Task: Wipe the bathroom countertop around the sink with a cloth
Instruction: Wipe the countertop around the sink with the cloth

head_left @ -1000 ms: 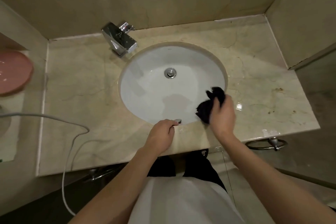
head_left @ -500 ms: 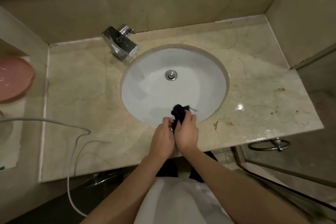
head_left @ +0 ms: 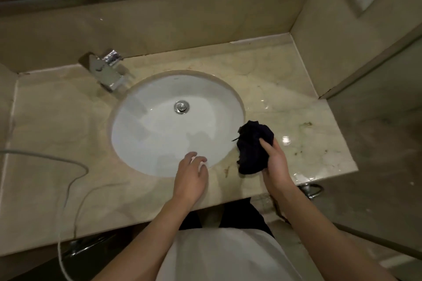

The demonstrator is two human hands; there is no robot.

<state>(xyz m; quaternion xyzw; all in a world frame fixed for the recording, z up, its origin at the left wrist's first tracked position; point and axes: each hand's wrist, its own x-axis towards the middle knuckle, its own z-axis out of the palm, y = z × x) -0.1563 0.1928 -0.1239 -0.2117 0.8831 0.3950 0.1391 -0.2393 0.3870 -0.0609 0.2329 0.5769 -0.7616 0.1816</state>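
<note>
1. Right hand point(head_left: 275, 162) has a bunched-up dark cloth point(head_left: 252, 147) grabbed, fingers wrapped round it, sitting on the marble desk point(head_left: 296, 107) just right of the white sink point(head_left: 159, 125), at the front-right of the rim.
2. Left hand point(head_left: 190, 178) is loose, holding nothing, fingers relaxed over the sink's front edge.
3. Chrome faucet point(head_left: 107, 72) at back left, drain point(head_left: 181, 107) mid-bowl.
4. A grey cable point(head_left: 68, 162) loops across the left side of the desk; wet shine to the right of the cloth.
</note>
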